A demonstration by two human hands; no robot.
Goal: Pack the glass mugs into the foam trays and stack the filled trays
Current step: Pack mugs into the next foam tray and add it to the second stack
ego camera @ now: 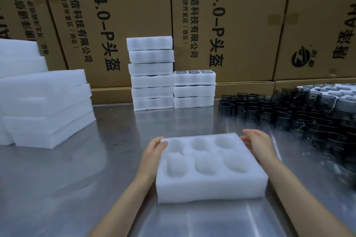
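A white foam tray [210, 183] with several empty round pockets lies on the steel table right in front of me. My left hand [154, 150] grips its far left corner, fingers over the top edge. My right hand [258, 142] rests with straight fingers against the tray's right side. Many dark smoky glass mugs [289, 113] stand crowded on the table at the right. Two stacks of filled trays stand at the back: a tall stack [152, 75] and a shorter stack [193, 90] whose top tray shows mug rims.
A pile of empty foam trays [46, 106] fills the left side of the steel table [119, 136]. Another foam tray [331, 90] lies behind the mugs at far right. Large printed cardboard cartons [231, 25] wall off the back.
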